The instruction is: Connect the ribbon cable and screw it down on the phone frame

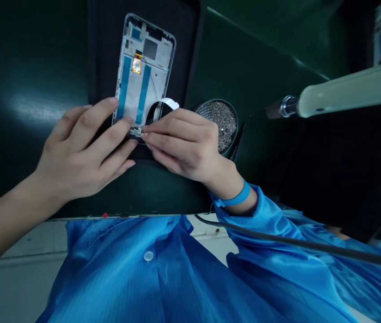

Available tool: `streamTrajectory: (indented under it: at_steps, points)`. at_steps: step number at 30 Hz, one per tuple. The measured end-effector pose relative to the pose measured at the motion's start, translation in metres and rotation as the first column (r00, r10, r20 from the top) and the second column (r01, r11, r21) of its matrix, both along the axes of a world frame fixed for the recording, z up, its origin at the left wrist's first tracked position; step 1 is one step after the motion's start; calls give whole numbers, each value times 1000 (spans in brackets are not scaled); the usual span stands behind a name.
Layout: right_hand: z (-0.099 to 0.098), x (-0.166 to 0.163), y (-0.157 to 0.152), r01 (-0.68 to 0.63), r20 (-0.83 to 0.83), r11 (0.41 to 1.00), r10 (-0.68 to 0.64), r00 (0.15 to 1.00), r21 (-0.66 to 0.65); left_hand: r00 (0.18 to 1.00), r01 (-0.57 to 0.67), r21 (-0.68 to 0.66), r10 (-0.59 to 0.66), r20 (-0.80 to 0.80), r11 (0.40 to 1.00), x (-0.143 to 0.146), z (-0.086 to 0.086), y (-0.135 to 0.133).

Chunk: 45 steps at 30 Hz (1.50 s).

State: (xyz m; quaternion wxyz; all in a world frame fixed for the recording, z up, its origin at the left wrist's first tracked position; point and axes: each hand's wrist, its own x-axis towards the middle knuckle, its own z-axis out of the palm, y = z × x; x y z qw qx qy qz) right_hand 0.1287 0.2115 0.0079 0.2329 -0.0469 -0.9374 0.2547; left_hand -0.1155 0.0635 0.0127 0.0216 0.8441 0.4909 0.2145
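Observation:
An open phone frame (132,96), grey with blue adhesive strips and a gold flex tab, lies slightly tilted in a black tray. My left hand (82,148) holds it at the lower left, fingers along its side edge and bottom end. At the bottom right corner my right hand (186,141) is closed in a pinch against a small part (135,132). What sits between those fingertips is hidden. A curved black-and-white ribbon cable (170,103) arches up beside my right fingers, its lower end close to the fingertips.
The black tray (193,45) rests on a dark green table (42,54). Right of my hand stands a round dish (222,125) of tiny screws, with a dark slim tool (239,141) alongside. A pale-handled electric screwdriver (348,89) juts in from the right. A dark cord (278,237) crosses below.

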Motion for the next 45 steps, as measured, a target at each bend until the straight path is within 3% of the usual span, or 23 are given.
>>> streamTrajectory:
  at_steps: [3,7,12,14,17,19,24,28,32,39,45]
  points:
    - [2,1,0,-2,34,999,0,999,47,997,-23,-16,22,-75,1000,3,3,-4]
    - [7,2,1,-8,111,997,0,994,71,998,60,24,-60,-37,998,-7,5,-5]
    - [11,3,7,-40,192,997,27,981,65,998,33,-211,-42,-39,977,-23,5,-1]
    - [14,2,8,-39,215,997,23,976,70,997,80,-148,-82,-8,986,-25,3,1]
    - [20,1,7,-53,250,992,24,968,112,989,148,67,-149,7,987,-23,-3,4]
    - [23,0,6,-74,273,983,26,962,167,989,141,119,-145,24,983,-21,-5,4]
    - [25,0,4,-100,225,942,27,974,320,974,90,-118,-63,218,989,-19,-7,5]
    - [21,-2,1,-75,161,924,15,987,374,973,102,-134,-71,220,986,-19,-9,6]
    - [22,-2,-2,-61,166,935,2,986,348,974,97,-73,-80,213,993,-19,-10,4]
    - [23,-3,8,-108,145,984,87,986,145,980,102,-21,-97,175,995,-18,-11,-1]
    - [20,-4,11,-82,139,996,77,987,31,986,80,-10,-77,147,997,-12,-13,2]
